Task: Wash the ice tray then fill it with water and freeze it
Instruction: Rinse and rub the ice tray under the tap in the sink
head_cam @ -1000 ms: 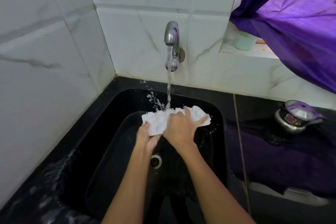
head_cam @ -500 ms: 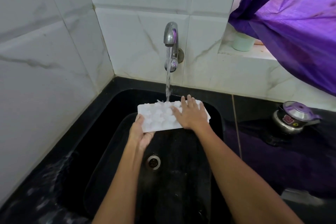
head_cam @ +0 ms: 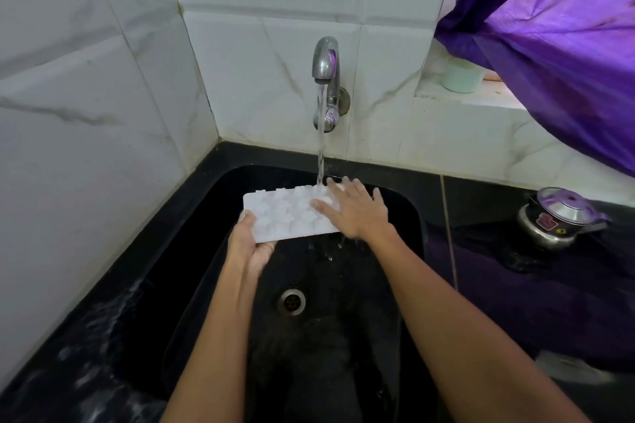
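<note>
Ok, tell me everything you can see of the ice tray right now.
The ice tray is a white, plastic-looking rectangle with rows of bumpy cells, held roughly level over the black sink. The left hand grips its near-left corner from below; the right hand lies flat, fingers spread, on its right end. The tap's stream strikes its far edge, and water drips off the near edge.

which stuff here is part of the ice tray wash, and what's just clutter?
In use: ice tray, gripped at its near-left corner by the left hand; right hand flat on the tray; tap, running; black sink.

Lying about: small steel pot with lid, pale green cup on the ledge, purple curtain.
</note>
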Available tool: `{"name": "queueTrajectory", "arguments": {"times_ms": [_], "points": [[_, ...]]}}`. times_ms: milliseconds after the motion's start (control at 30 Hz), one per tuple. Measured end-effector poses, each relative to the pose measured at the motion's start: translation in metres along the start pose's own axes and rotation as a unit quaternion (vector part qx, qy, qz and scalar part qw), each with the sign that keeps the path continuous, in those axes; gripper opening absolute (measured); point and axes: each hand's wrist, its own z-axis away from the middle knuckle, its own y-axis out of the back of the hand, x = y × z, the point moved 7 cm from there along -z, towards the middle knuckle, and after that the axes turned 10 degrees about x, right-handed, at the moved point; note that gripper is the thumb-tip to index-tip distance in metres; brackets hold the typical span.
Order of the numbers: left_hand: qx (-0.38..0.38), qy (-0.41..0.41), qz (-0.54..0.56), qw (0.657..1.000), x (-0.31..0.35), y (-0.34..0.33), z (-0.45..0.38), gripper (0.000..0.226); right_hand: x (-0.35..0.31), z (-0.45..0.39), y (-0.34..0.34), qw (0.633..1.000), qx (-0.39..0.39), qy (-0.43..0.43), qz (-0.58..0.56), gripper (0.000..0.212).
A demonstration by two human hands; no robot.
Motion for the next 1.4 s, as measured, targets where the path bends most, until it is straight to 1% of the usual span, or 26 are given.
{"name": "queueTrajectory", "arguments": {"times_ms": [67, 100, 167, 200, 233, 267, 367, 433, 467, 533, 600, 667, 733, 800, 833, 900, 1000, 1067, 1100, 1167, 1233, 1267, 1333, 1400], "points": [[0.012, 0.007, -0.015, 1.000, 0.004, 0.004, -0.001, 0.032, 0.011, 0.005, 0.001, 0.995, -0.060, -0.036, -0.066, 0.098], [0.018, 0.014, -0.017, 1.000, 0.005, 0.007, -0.001, 0.031, 0.012, 0.009, 0.003, 0.990, -0.097, -0.040, -0.097, 0.105], [0.027, 0.028, -0.013, 0.999, 0.009, 0.014, 0.000, 0.035, 0.009, 0.016, 0.010, 0.984, -0.152, -0.024, -0.094, 0.118], [0.031, 0.035, -0.015, 0.999, 0.011, 0.018, 0.000, 0.036, 0.009, 0.019, 0.016, 0.985, -0.157, -0.019, -0.076, 0.117], [0.033, 0.049, -0.022, 0.998, 0.012, 0.022, 0.001, 0.038, 0.011, 0.021, 0.022, 0.987, -0.143, -0.024, -0.066, 0.109], [0.034, 0.067, -0.036, 0.997, 0.012, 0.026, 0.001, 0.039, 0.015, 0.021, 0.027, 0.990, -0.117, -0.037, -0.071, 0.095], [0.017, 0.094, -0.109, 0.989, 0.011, 0.032, 0.006, 0.042, 0.025, 0.023, 0.031, 0.988, -0.055, -0.064, -0.131, 0.059], [0.017, 0.083, -0.191, 0.978, 0.009, 0.033, 0.013, 0.039, 0.032, 0.027, 0.032, 0.987, -0.030, -0.078, -0.140, 0.045], [0.009, 0.085, -0.211, 0.974, 0.006, 0.034, 0.017, 0.044, 0.035, 0.030, 0.034, 0.987, -0.015, -0.086, -0.138, 0.040], [-0.004, 0.097, -0.236, 0.967, 0.001, 0.037, 0.019, 0.063, 0.042, 0.036, 0.036, 0.983, 0.024, -0.112, -0.141, 0.038], [-0.008, 0.087, -0.265, 0.960, -0.002, 0.041, 0.018, 0.075, 0.050, 0.042, 0.034, 0.975, 0.065, -0.136, -0.161, 0.053], [-0.020, 0.059, -0.299, 0.952, -0.003, 0.042, 0.016, 0.076, 0.057, 0.050, 0.030, 0.961, 0.105, -0.156, -0.204, 0.069], [-0.042, 0.006, -0.331, 0.943, -0.003, 0.037, 0.019, 0.067, 0.064, 0.058, 0.023, 0.932, 0.144, -0.187, -0.275, 0.075], [-0.076, -0.039, -0.334, 0.939, -0.005, 0.032, 0.020, 0.058, 0.073, 0.065, 0.017, 0.891, 0.187, -0.234, -0.342, 0.077], [-0.101, -0.042, -0.321, 0.941, -0.010, 0.029, 0.022, 0.054, 0.077, 0.068, 0.015, 0.869, 0.208, -0.260, -0.367, 0.078], [-0.130, -0.015, -0.285, 0.949, -0.023, 0.027, 0.023, 0.048, 0.083, 0.073, 0.012, 0.833, 0.241, -0.303, -0.395, 0.076], [-0.110, 0.018, -0.259, 0.959, -0.034, 0.026, 0.015, 0.045, 0.094, 0.079, 0.012, 0.799, 0.269, -0.349, -0.410, 0.068], [-0.083, 0.031, -0.257, 0.962, -0.039, 0.023, 0.012, 0.041, 0.105, 0.079, 0.008, 0.774, 0.269, -0.361, -0.446, 0.060], [-0.070, 0.034, -0.254, 0.964, -0.041, 0.021, 0.011, 0.040, 0.111, 0.078, 0.006, 0.760, 0.266, -0.355, -0.475, 0.054], [-0.068, 0.032, -0.240, 0.968, -0.045, 0.013, 0.011, 0.038, 0.120, 0.076, 0.003, 0.737, 0.263, -0.336, -0.524, 0.042], [-0.072, 0.032, -0.203, 0.976, -0.049, 0.002, 0.015, 0.037, 0.126, 0.077, 0.004, 0.713, 0.274, -0.320, -0.561, 0.037], [-0.071, 0.034, -0.184, 0.980, -0.051, -0.003, 0.016, 0.038, 0.128, 0.079, 0.003, 0.696, 0.283, -0.320, -0.577, 0.037], [-0.066, 0.038, -0.159, 0.984, -0.057, -0.013, 0.016, 0.039, 0.132, 0.082, -0.003, 0.651, 0.306, -0.333, -0.609, 0.035], [-0.048, 0.036, -0.158, 0.986, -0.063, -0.020, 0.014, 0.041, 0.133, 0.086, -0.008, 0.612, 0.341, -0.346, -0.624, 0.033]]}}
